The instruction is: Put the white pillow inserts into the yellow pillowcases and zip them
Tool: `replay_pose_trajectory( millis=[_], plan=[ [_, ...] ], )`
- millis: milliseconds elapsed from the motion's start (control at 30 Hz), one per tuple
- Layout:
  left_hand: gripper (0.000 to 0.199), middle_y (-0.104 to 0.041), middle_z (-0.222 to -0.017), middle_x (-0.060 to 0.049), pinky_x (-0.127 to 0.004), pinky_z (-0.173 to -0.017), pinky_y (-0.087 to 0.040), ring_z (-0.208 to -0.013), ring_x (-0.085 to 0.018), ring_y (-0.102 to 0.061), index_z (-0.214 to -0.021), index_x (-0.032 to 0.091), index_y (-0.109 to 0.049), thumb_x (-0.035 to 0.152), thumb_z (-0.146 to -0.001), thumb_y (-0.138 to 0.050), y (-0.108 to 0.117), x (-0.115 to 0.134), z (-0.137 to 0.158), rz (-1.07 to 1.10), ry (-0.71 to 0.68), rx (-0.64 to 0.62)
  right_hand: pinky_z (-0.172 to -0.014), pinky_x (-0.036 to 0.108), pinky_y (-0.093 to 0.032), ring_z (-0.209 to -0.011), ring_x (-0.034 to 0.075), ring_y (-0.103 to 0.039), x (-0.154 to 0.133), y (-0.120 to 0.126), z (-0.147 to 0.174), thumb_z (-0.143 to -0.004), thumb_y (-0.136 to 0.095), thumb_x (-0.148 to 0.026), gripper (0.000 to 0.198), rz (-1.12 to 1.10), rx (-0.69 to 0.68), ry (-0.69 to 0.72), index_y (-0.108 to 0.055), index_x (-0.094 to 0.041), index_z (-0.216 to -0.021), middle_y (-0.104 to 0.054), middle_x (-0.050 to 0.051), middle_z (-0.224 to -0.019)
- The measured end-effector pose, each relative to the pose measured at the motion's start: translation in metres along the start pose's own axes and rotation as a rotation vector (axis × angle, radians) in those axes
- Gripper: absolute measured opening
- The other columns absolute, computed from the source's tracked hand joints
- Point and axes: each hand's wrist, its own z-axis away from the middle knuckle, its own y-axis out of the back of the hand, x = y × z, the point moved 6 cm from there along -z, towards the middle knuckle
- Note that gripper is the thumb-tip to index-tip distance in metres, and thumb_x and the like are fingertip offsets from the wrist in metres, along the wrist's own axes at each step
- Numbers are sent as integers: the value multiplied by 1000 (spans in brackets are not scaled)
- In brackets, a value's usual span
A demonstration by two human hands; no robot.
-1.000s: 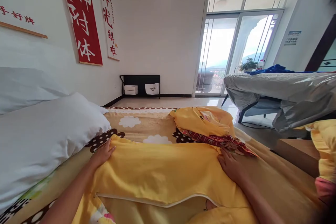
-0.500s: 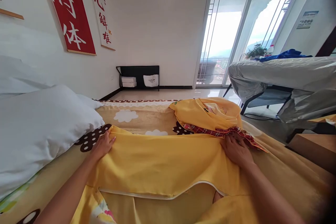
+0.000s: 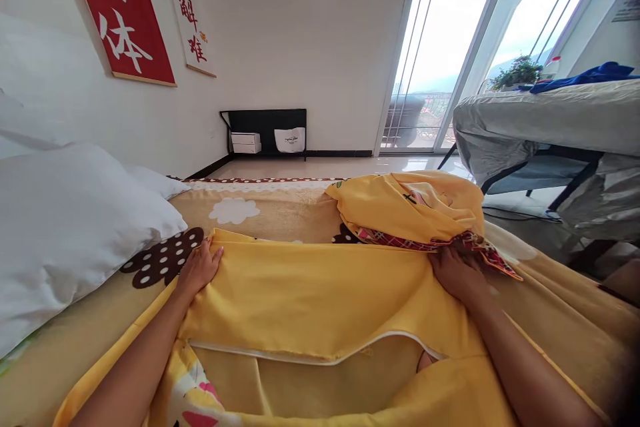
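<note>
A yellow fabric cover (image 3: 310, 293) lies spread across the bed, its white-edged opening facing me and a printed patch showing at lower left. My left hand (image 3: 200, 267) grips its far left corner, the thumb on top. At the far right corner, my right hand (image 3: 457, 273) is closed on the same cloth; its fingertips are partly hidden. Just beyond that hand lies a second, bunched yellow cloth (image 3: 405, 207) with a red plaid trim (image 3: 400, 239), close against my right fingers.
White pillows (image 3: 85, 213) lie on the left of the bed, on a tan patterned sheet (image 3: 280, 203). Past the bed stand a low black rack (image 3: 267, 120) by the wall and a glass door (image 3: 440, 47). A plastic-covered table (image 3: 545, 113) with a chair (image 3: 555, 170) is at right.
Both hands keep hold of the cover's far corners. The cover's near part has come further into view and lies spread wider below my forearms. The view has tilted down slightly.
</note>
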Motion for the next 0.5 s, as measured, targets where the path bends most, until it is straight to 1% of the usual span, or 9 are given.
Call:
replay_pose_trajectory(
  millis=[67, 133, 167, 233, 300, 367, 400, 467, 500],
  plan=[
    [55, -39, -147, -22, -41, -114, -25, -139, -26, -33, -134, 6, -31, 38, -90, -31, 0, 0, 3, 4, 22, -16, -98, 44, -40, -111, 30, -58, -2, 8, 5, -95, -22, -36, 48, 3, 23, -23, -54, -6, -116, -60, 21, -121],
    [58, -38, -147, -23, -44, -115, -21, -139, -29, -33, -136, 4, -30, 39, -90, -32, 6, 2, 6, 3, 42, -41, -95, 41, -41, -107, 30, -60, -3, 24, 11, -94, -26, -31, 44, 10, 66, -53, -56, -5, -112, -62, 22, -116],
    [60, -38, -148, -23, -47, -115, -20, -139, -30, -34, -138, 3, -29, 40, -90, -33, 11, 4, 7, 1, 53, -55, -93, 41, -42, -106, 31, -60, -3, 32, 15, -93, -26, -29, 44, 6, 84, -72, -56, -4, -112, -61, 24, -117],
    [67, -39, -146, -24, -49, -111, -25, -135, -32, -39, -142, 4, -25, 43, -88, -36, 25, 8, 11, 2, 65, -85, -88, 42, -45, -102, 31, -62, -2, 46, 24, -93, -24, -27, 46, -31, 75, -108, -53, -3, -119, -58, 24, -123],
    [74, -44, -143, -22, -45, -106, -35, -130, -31, -47, -146, 6, -22, 46, -86, -40, 38, 11, 23, 15, 50, -172, -82, 41, -48, -97, 29, -65, -2, 53, 41, -92, -24, -29, 49, -86, 13, -113, -48, -7, -129, -60, 22, -124],
    [76, -46, -144, -18, -39, -104, -38, -128, -27, -49, -148, 8, -24, 49, -85, -39, 49, 6, 51, 38, -14, -301, -83, 39, -50, -100, 27, -66, 0, 53, 73, -91, -27, -32, 51, -136, -46, -68, -47, -10, -133, -63, 18, -122],
    [76, -44, -145, -16, -38, -106, -37, -131, -26, -47, -148, 10, -25, 51, -85, -37, 54, -2, 73, 42, -58, -366, -88, 38, -49, -107, 26, -63, 5, 52, 94, -90, -28, -34, 52, -151, -51, -38, -49, -11, -132, -63, 16, -123],
    [74, -35, -151, -9, -38, -112, -29, -138, -24, -36, -148, 16, -32, 55, -86, -34, 69, -30, 124, 39, -170, -359, -99, 39, -46, -124, 25, -53, 20, 50, 148, -89, -26, -42, 57, -222, -22, 56, -50, -13, -131, -57, 13, -133],
    [71, -36, -151, -5, -40, -114, -28, -139, -23, -35, -146, 21, -35, 57, -85, -35, 78, -52, 152, 14, -199, -307, -102, 40, -44, -127, 24, -50, 33, 48, 176, -88, -26, -47, 59, -248, 1, 86, -51, -16, -131, -57, 11, -134]
  ],
)
